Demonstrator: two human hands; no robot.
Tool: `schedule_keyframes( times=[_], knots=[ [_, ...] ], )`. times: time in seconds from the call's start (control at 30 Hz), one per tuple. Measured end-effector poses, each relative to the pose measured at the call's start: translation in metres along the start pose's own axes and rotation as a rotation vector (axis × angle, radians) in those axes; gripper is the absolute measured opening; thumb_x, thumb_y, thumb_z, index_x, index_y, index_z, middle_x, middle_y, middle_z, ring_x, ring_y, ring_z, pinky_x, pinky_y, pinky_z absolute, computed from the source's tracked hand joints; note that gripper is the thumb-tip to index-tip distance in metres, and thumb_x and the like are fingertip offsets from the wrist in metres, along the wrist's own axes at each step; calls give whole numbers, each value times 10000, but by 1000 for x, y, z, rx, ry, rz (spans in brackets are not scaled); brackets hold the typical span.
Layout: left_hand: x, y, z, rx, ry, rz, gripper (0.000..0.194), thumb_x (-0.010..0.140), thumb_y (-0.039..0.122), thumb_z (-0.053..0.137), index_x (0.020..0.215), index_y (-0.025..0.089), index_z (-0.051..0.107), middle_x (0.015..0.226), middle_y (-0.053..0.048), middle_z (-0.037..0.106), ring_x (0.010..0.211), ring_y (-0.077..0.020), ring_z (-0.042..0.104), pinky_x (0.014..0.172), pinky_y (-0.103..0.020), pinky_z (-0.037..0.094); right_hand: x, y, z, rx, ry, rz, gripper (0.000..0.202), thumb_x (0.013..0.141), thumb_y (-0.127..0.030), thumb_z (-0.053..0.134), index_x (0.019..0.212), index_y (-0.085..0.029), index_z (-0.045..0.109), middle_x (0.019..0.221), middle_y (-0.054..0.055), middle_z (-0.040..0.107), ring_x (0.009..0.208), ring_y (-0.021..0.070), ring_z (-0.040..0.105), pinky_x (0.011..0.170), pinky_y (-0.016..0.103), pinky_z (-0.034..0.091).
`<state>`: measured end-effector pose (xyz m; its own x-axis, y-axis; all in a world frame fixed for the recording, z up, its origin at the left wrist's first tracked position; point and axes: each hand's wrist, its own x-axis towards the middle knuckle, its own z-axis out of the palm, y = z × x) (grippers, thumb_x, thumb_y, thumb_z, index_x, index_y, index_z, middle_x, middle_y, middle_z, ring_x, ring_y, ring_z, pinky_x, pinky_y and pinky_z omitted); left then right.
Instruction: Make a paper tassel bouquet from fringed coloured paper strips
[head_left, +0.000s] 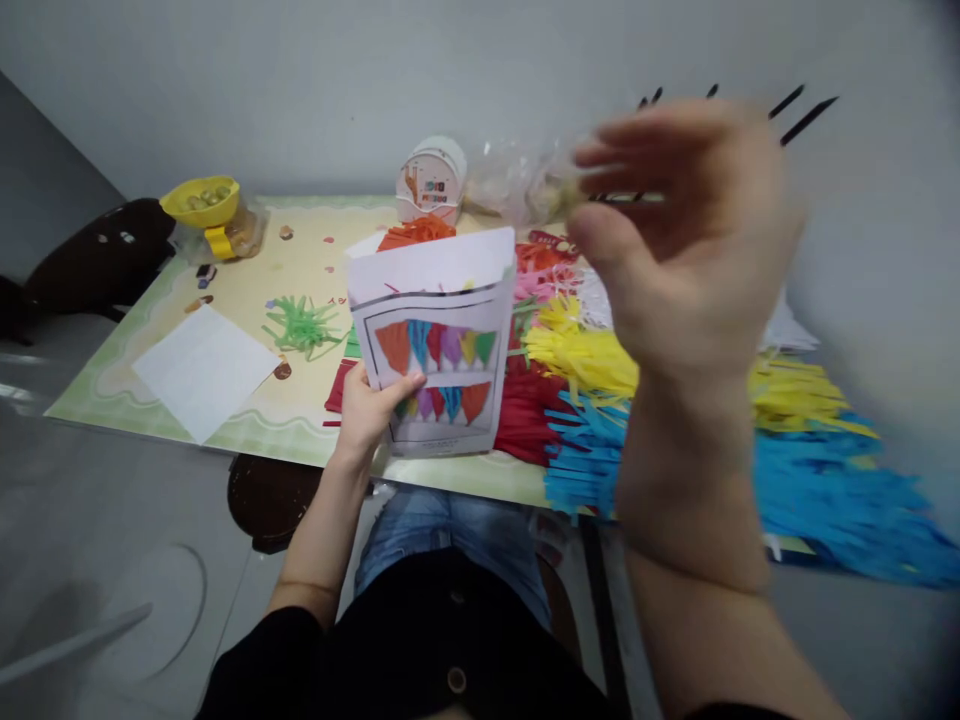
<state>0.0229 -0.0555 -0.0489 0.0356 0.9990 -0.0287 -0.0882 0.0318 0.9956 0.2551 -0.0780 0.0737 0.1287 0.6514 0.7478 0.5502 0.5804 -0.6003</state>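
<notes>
My left hand [367, 405] grips a white printed paper [431, 270] by its lower left side, thumb on the front. Pictures of colourful hanging garlands show on it, and its upper edge looks folded. Raised in front of the wall at the right, my right hand [675, 230] is blurred; its thumb stands apart from the curled fingers and nothing shows between them. Below and around that hand lie fringed paper bundles in yellow [585, 345], blue [592, 450] and dark red [529, 415]. White and pink fringes are partly hidden behind it.
On the left of the table [172, 425] are a white square sheet [204, 370] and a green fringed tuft [301, 325]. A yellow bowl [201, 202] with roundish items stands at the back left. A round white box [431, 180] and clear plastic [517, 180] are near the wall.
</notes>
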Motion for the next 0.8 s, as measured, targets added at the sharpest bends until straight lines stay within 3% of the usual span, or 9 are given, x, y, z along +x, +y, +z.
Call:
schedule_keyframes(
  times=[0.07, 0.1, 0.17, 0.27, 0.4, 0.5, 0.57, 0.67, 0.8],
  knots=[
    [2, 3, 6, -49, 36, 12, 420, 514, 385, 981, 818, 225, 740, 877, -36, 812, 805, -217, 772, 826, -375, 647, -36, 25, 8, 153, 31, 142, 794, 834, -662, 819, 1507, -360, 524, 1435, 90, 667, 1320, 289, 679, 961, 447, 652],
    [3, 5, 10, -67, 41, 13, 432, 513, 391, 986, 818, 216, 736, 864, -34, 807, 793, -209, 768, 819, -364, 644, -52, 38, 17, 230, -77, 257, 949, 764, -706, 852, 1556, -351, 466, 1433, 100, 676, 1291, 308, 697, 952, 480, 662],
    [5, 8, 17, -88, 17, 10, 478, 524, 410, 999, 865, 189, 749, 885, -43, 811, 796, -201, 766, 810, -343, 637, -79, 59, 35, 348, -141, 443, 919, 739, -715, 863, 1487, -291, 540, 1426, 114, 699, 1278, 324, 710, 1049, 516, 635],
    [9, 11, 22, -72, -99, 3, 563, 535, 375, 1024, 988, 151, 776, 981, -67, 828, 851, -195, 767, 825, -305, 622, -98, 68, 52, 414, -46, 577, 731, 718, -693, 888, 1254, -247, 667, 1295, 103, 768, 1197, 322, 745, 1088, 509, 617],
    [15, 11, 23, -53, -122, 18, 527, 555, 346, 1007, 977, 137, 769, 944, -61, 820, 806, -178, 744, 797, -285, 603, -98, 63, 51, 338, 46, 546, 631, 776, -714, 840, 1171, -246, 688, 1155, 109, 791, 1069, 309, 770, 1040, 514, 633],
    [15, 10, 21, -25, -112, 16, 492, 554, 354, 996, 922, 139, 751, 880, -46, 799, 758, -168, 718, 749, -276, 587, -91, 66, 41, 278, 96, 410, 720, 887, -717, 730, 1445, -289, 575, 1277, 123, 750, 1195, 310, 739, 1080, 514, 605],
    [13, 10, 19, 22, -182, -9, 489, 577, 368, 997, 934, 144, 750, 901, -55, 799, 779, -174, 723, 747, -275, 584, -86, 71, 32, 185, 137, 329, 740, 971, -674, 640, 1594, -336, 426, 1319, 119, 720, 1242, 298, 718, 1078, 504, 597],
    [15, 11, 15, 2, -258, 64, 620, 637, 459, 991, 1132, 182, 740, 1095, -98, 805, 931, -222, 762, 819, -310, 614, -83, 75, 23, 34, 157, 304, 630, 1054, -594, 522, 1621, -352, 392, 1281, 111, 710, 1168, 266, 734, 1022, 474, 615],
    [28, 14, 16, -87, -124, 327, 835, 771, 635, 894, 1467, 313, 566, 1288, -105, 750, 1118, -249, 758, 890, -330, 625, -86, 71, 21, 50, 171, 262, 535, 1056, -541, 531, 1545, -325, 514, 1384, 125, 671, 1237, 278, 703, 1075, 502, 599]
  ],
)
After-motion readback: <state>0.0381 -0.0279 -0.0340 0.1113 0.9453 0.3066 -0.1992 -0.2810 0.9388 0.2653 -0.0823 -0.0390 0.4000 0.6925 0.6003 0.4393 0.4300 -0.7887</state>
